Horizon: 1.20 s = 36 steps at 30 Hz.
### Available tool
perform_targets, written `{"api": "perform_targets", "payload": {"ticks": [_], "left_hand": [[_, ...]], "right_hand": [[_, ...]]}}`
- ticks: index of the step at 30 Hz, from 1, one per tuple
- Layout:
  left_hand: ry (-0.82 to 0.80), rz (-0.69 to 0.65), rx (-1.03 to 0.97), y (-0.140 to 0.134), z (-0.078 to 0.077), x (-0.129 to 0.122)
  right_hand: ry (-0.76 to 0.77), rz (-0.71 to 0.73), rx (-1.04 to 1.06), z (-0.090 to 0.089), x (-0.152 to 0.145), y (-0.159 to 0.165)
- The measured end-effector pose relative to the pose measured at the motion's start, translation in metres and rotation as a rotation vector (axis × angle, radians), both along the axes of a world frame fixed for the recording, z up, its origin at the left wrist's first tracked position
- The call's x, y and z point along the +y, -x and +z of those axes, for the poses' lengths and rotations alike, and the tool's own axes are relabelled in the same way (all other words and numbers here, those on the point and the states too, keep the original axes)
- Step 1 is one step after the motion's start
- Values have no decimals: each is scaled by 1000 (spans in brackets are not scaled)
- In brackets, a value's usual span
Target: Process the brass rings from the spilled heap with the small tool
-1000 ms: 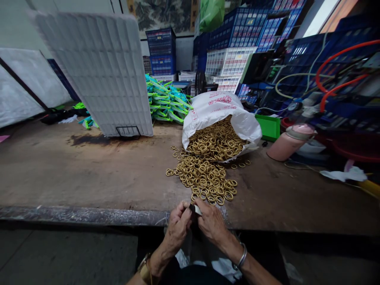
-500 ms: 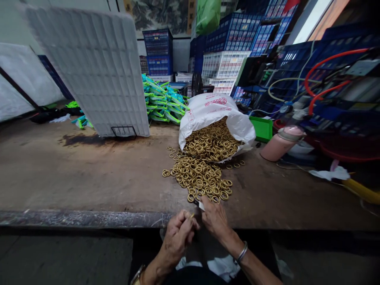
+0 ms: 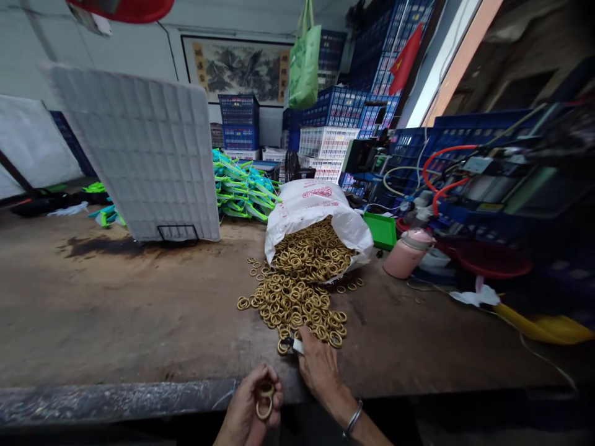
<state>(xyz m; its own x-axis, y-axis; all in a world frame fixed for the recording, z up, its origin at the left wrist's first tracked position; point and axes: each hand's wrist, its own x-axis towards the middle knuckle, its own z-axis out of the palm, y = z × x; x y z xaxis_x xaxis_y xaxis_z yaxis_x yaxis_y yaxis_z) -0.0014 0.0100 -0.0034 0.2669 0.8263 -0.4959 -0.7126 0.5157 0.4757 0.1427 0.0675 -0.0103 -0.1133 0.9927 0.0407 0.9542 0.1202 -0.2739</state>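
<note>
My left hand [image 3: 246, 406] is closed at the table's front edge around gold-coloured rings [image 3: 264, 409], at least two of which show between thumb and fingers. My right hand [image 3: 321, 365] reaches to the near edge of a pile of loose gold-coloured rings [image 3: 297, 300]. It grips a small tool with a black end and a pale body [image 3: 297, 346]; its exact kind is unclear. The black end lies against a ring at the front of the pile. Behind, a white sack [image 3: 309, 197] lies on its side, its mouth full of the same rings.
A grey padded panel [image 3: 139, 155] stands upright at the left. Beyond it lies a heap of green and blue strips [image 3: 246, 192]. To the right are a green tray [image 3: 380, 230], a pink bottle [image 3: 406, 255] and equipment with red hoses [image 3: 432, 167]. Stacked crates [image 3: 330, 142] fill the back.
The view has tilted up and turned slightly right. My left hand has turned, so rings now show in it. My right hand has moved the tool's black end left along the pile's front edge.
</note>
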Motion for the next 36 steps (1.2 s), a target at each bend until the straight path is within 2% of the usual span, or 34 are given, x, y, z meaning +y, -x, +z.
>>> {"api": "perform_targets", "payload": {"ticks": [3,5,8,12,17,22,26,33,36], "left_hand": [[42,15,2,-1,-3,1],[-22,34,79,-4,-5,2],[-175,79,279,-11,-7,5],[-278,136,483,-20,-6,11],[-410,164,558,-21,-1,10],[-545,154,713,-15,1,5],[-578,139,805,-14,0,3],[-382,1,702,-13,2,5],[-337,-29,607,-11,5,5]], "right_hand": [[-5,-1,72,-2,2,-3],[-5,6,185,-3,3,-5],[6,21,465,-2,2,-4],[117,34,848,4,-4,6],[264,9,1062,4,-12,14],[368,63,1120,0,-13,10],[347,63,1066,3,-15,10],[263,16,944,12,-15,16],[307,7,984,11,-14,17]]}}
